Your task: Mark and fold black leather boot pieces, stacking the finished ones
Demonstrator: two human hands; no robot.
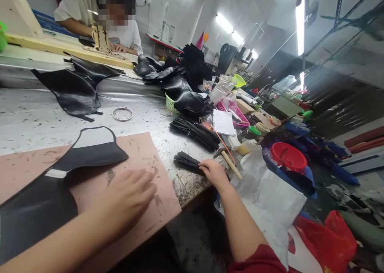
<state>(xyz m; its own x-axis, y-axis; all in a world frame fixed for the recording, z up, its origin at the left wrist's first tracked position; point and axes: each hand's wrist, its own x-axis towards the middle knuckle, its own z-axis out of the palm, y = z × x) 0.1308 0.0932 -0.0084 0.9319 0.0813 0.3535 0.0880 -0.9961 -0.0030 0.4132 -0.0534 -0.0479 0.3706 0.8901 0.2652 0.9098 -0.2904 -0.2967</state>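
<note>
left hand (129, 199): above the pink cutting board (144, 149), fingers curled inward; blurred, and whether anything is held in it cannot be told. right hand (214, 173): at the near edge of the metal-topped workbench (144, 123), thumb and fingers pinched on the near end of a small bundle of black strips (187, 161), which lies flat on the bench just beyond the board's right edge.

on the board, to the left, lies a black cut panel (96, 155) with a white patch at its far end and a white band across its middle; the left forearm passes over part of it.

just beyond the small bundle lies a larger tied bundle of black strips (195, 133). a hammer (231, 165) with a wooden handle lies to the right of the right hand, and an open spiral notebook (223, 123) lies farther back. a ring-shaped roll (122, 119) lies flat beyond the board. farther off, black glossy pieces (186, 93) are heaped over a pale green basket (169, 103). across the bench, a co-worker in a white shirt (75, 9) sits at a sewing machine (100, 41), hands near its base.
</note>
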